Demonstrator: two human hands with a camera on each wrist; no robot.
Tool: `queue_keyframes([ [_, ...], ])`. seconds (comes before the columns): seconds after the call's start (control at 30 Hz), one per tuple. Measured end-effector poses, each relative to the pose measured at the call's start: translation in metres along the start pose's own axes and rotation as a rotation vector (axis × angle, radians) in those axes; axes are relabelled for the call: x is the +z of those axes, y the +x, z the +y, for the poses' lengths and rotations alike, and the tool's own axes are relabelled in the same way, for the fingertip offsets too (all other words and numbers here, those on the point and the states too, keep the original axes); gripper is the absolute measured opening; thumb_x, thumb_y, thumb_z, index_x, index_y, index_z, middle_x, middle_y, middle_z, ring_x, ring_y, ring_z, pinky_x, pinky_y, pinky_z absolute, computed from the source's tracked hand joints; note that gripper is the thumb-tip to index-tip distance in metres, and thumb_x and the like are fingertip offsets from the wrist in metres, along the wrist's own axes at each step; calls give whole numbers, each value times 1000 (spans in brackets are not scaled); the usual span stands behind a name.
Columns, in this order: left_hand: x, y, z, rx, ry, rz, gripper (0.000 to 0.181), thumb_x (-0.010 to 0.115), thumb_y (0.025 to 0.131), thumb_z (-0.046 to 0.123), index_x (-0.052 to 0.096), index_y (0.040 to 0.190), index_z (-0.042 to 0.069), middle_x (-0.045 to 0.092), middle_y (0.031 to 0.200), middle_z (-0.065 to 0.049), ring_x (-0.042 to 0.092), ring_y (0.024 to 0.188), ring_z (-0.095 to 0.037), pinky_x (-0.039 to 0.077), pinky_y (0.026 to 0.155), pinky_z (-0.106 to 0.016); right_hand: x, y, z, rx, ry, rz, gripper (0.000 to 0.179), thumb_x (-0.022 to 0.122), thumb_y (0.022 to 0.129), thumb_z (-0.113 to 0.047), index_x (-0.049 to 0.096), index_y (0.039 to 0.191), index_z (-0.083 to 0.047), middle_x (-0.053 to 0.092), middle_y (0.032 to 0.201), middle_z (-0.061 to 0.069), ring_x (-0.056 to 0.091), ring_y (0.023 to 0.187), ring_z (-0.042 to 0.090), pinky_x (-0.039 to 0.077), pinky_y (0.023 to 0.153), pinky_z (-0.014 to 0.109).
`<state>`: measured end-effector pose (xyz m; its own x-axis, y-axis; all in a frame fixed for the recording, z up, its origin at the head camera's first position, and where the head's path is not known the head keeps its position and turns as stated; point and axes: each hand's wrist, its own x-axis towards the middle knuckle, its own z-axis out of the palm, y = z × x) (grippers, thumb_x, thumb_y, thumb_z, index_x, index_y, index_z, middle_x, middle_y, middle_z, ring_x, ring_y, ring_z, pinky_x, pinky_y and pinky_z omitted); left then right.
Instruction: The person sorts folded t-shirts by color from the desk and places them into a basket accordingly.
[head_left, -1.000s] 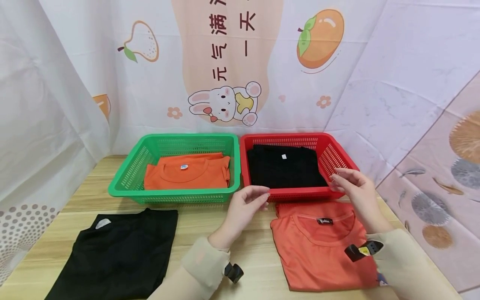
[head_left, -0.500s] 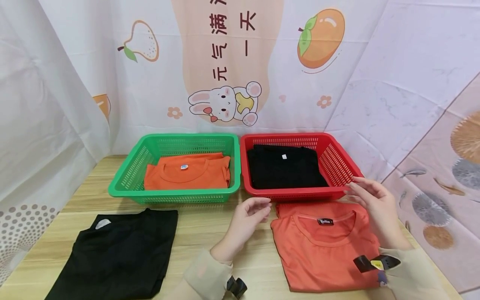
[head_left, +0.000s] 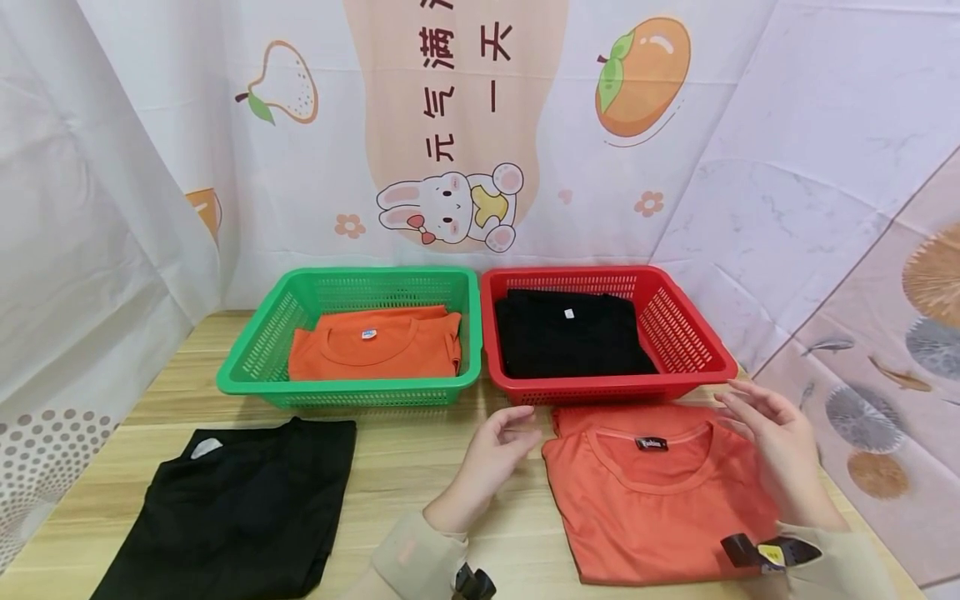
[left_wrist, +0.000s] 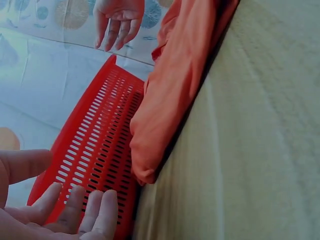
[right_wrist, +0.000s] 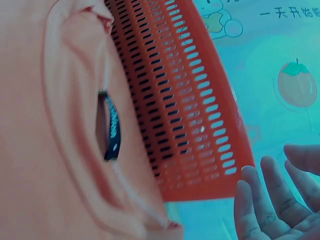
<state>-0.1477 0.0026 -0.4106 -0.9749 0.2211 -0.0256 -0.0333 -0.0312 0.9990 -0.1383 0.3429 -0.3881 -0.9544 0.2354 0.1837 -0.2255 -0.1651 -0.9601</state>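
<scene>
A folded coral-red T-shirt (head_left: 660, 508) with a black neck label lies in front of the red basket (head_left: 600, 387). My left hand (head_left: 491, 458) hovers just left of the shirt, its fingers loosely bent around nothing. Over the shirt's right side is my right hand (head_left: 776, 437), also holding nothing, fingers relaxed. In the left wrist view the left hand (left_wrist: 65, 205) shows spread fingers before the basket wall. The right wrist view has the right hand (right_wrist: 280, 200) beside the basket's corner, apart from the shirt (right_wrist: 30, 125).
A folded black shirt (head_left: 573, 333) lies inside the red basket. Left of it, a green basket (head_left: 240, 367) contains an orange shirt (head_left: 375, 350). Another folded black shirt (head_left: 240, 508) rests at the table's left. A printed curtain (head_left: 300, 183) hangs behind the baskets.
Both hands have come back toward the person from the red basket's front edge; the right hand has also drifted rightward. The shirts and baskets stay put.
</scene>
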Motion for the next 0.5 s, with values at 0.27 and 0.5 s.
queue_keyframes([
  [0.27,2,-3,-3,-79,60,-23,50,68,91,11,51,136,-4,52,139,-23,51,124,-41,54,90,-44,-20,-5,12,55,-24,51,30,59,95,3,74,103,-21,75,89,-10,72,76,5,57,67,17],
  [0.5,3,-7,-6,-152,-33,-46,57,67,91,10,44,141,-7,47,141,-27,50,125,-40,55,90,-47,-33,-9,15,133,-145,96,35,64,93,0,73,100,-33,73,89,-21,66,82,-7,51,70,9],
])
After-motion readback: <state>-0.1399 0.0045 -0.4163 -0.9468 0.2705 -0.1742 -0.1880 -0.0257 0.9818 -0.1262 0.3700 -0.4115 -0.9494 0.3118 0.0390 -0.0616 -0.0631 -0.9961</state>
